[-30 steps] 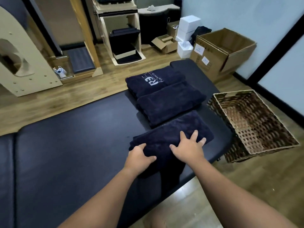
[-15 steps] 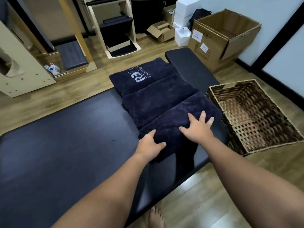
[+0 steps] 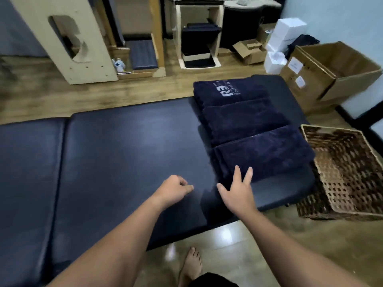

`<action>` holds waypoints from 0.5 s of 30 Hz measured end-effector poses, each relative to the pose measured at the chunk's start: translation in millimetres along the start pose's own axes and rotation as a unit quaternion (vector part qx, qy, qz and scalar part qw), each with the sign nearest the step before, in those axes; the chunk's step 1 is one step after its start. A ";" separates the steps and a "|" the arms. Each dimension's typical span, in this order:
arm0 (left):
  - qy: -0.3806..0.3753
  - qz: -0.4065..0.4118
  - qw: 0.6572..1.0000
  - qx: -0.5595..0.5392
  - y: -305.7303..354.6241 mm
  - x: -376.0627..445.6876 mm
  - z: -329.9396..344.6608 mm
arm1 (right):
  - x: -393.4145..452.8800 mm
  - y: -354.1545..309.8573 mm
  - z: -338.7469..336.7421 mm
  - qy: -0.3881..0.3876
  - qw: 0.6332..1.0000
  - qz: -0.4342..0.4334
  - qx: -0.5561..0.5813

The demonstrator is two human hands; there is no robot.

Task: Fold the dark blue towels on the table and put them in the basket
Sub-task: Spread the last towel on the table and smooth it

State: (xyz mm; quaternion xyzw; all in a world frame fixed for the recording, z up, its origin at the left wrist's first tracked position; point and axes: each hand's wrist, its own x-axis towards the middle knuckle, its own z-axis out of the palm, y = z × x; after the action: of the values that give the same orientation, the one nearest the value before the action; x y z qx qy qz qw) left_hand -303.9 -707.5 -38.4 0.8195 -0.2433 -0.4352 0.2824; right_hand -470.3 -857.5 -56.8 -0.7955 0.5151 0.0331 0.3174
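- Towels: three folded dark blue towels lie in a row on the right part of the black padded counter [image 3: 124, 154], each just beside or slightly overlapping the next.
- Far towel [image 3: 228, 91] carries pale lettering on its top face; the middle towel [image 3: 242, 123] sits against it; the near towel [image 3: 263, 152] lies closest to the counter's front edge.
- Right hand [image 3: 238, 192] is over the counter at the near towel's front edge, fingers straight and spread, the longest fingertips reaching onto the towel's edge; it grips nothing.
- Left hand [image 3: 173, 188] is above bare counter to the left of the towels, apart from them, its fingers loosely curled under and holding nothing.
- Wicker basket [image 3: 331, 204] stands on the wood floor just beside the counter's right end, tilted so its open mouth faces up and toward the towels; no towel shows inside it.
- Bare foot [image 3: 191, 264] is on the glossy floor below the counter's front edge.
- Cardboard box [image 3: 323, 73] stands open beyond the counter's far right corner, with white boxes [image 3: 284, 38] stacked behind it.
- Pale wooden furniture [image 3: 83, 44] and a dark-padded stand [image 3: 198, 36] fill the back of the room.
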 end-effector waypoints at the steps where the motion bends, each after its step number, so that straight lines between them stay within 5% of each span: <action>1: 0.019 -0.017 1.000 -0.012 -22.2 -16.9 -9.6 | -10.2 -10.6 10.0 -0.006 1.000 -0.015 -0.017; 7: 0.122 -0.124 0.978 -0.115 -146.7 -134.4 -45.7 | -77.3 -74.4 78.6 -0.129 0.968 -0.158 -0.145; 15: 0.261 -0.233 0.891 -0.289 -290.6 -299.6 -34.8 | -204.6 -158.7 178.6 -0.323 0.890 -0.264 -0.183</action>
State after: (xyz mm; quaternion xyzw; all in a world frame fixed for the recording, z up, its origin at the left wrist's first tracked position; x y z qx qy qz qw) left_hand -380.5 -295.8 -45.7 0.8192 0.1732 -0.3099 0.4503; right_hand -383.5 -555.3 -46.6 -0.8918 0.1397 0.2965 0.3118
